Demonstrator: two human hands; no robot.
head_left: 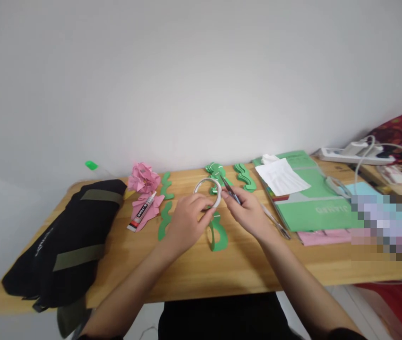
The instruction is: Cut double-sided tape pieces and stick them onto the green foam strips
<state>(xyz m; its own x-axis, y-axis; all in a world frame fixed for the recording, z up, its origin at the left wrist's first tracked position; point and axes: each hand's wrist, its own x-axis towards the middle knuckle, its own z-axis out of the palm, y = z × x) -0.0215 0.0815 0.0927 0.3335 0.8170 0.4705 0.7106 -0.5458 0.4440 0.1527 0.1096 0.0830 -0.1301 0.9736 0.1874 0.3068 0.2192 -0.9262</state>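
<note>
The fingers of the left hand [188,217] pinch a white tape roll [219,192] upright at the middle of the frame; those of the right hand [248,212] are closed around a pointed metal tool [232,192], scissors by the look of it, tip beside the roll. Just below lies a curled green cutout [219,240] with a white strip; beyond, a green stack [215,169] bears several. The wavy green pieces [245,177] right of it show none, so the taping looks partly done. Left of centre, a pink paper flower [144,178] seems already assembled.
</note>
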